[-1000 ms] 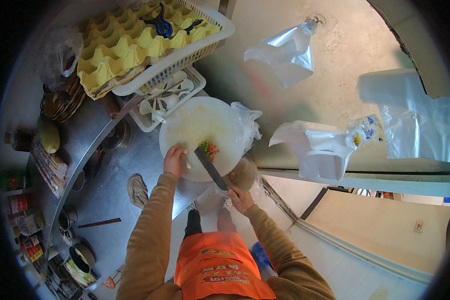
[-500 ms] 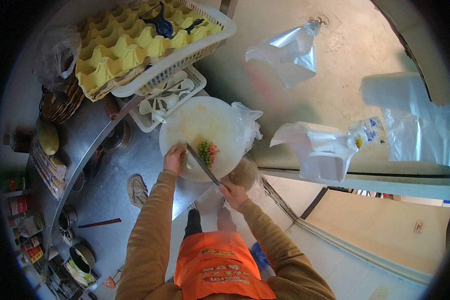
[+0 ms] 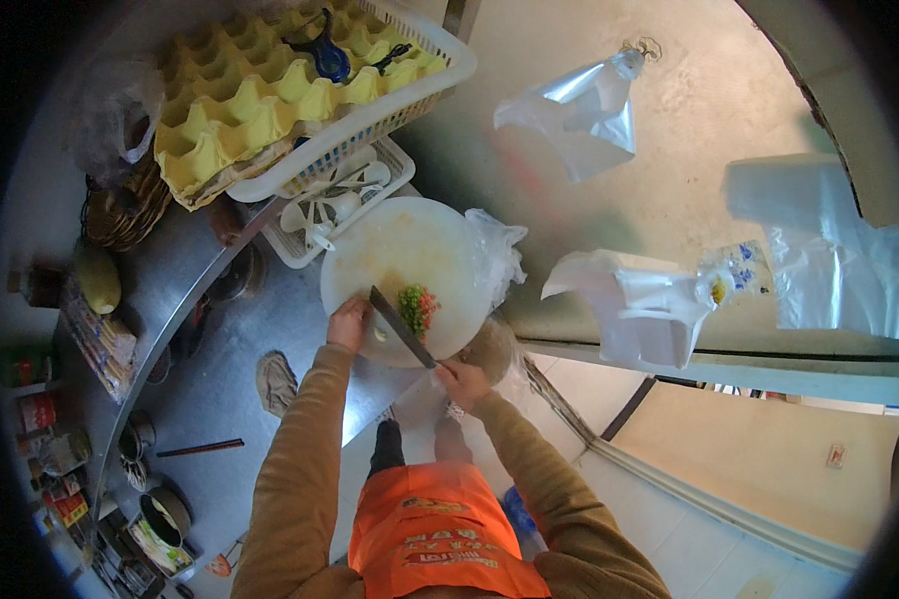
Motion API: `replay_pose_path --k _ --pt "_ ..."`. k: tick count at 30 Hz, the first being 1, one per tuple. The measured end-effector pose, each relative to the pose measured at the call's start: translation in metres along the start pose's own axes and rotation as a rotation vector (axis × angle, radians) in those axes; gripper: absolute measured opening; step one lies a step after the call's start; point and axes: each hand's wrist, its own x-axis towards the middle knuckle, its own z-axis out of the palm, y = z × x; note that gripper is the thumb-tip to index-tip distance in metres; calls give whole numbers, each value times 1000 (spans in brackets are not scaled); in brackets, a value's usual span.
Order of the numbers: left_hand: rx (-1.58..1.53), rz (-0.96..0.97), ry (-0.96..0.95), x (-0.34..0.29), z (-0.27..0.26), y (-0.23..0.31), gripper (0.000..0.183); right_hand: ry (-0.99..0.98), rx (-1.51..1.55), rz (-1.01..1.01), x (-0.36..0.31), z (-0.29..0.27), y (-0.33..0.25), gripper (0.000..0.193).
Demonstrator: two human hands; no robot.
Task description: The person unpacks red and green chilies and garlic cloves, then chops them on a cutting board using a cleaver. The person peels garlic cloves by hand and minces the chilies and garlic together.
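A round white cutting board (image 3: 370, 245) lies in front of me, with a small heap of chopped green pieces (image 3: 410, 299) and red pieces (image 3: 429, 305) on it. My right hand (image 3: 462, 381) grips the handle of a kitchen knife (image 3: 400, 325) at the board's near right edge. Its dark blade slants up and left across the board, between the heap and my left hand. At the board's left edge, my left hand (image 3: 349, 324) has its fingers bent together close to the blade; whatever they hold is hidden. A small pale piece (image 3: 381, 335) lies just beside those fingers.
Behind the board, a white basket (image 3: 310, 222) holds white spoons, below a larger basket with yellow egg trays (image 3: 260, 90). A crumpled cloth (image 3: 276, 383) and chopsticks (image 3: 200, 447) lie on the metal counter. Plastic bags (image 3: 579, 110) hang on the right wall.
The knife blade has turned, showing more of its flat side, and its tip lies near my left fingers. Both hands stay in nearly the same places, and the chopped heap looks unchanged.
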Motion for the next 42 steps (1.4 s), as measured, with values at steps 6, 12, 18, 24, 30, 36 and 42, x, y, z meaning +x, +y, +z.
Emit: replay_pose_path --k 6,12,18,24,30,36,42 --pt "-22 219 -112 4 -22 7 41 -34 297 221 -28 -11 18 33" --pt "2 250 -342 -6 -29 15 59 -18 338 220 -36 -8 23 33" --pt "-14 137 -217 -29 -5 22 49 44 155 96 -35 9 28 30" --pt "-43 20 36 -41 8 33 38 98 83 31 -38 12 19 32" --pt "-138 23 4 -41 8 28 28 67 41 65 -42 5 3 38" --pt "-98 -4 53 -38 9 35 23 45 -37 68 -41 5 -10 38" --pt "-110 85 64 -34 3 33 19 40 -63 82 -47 10 -15 38"
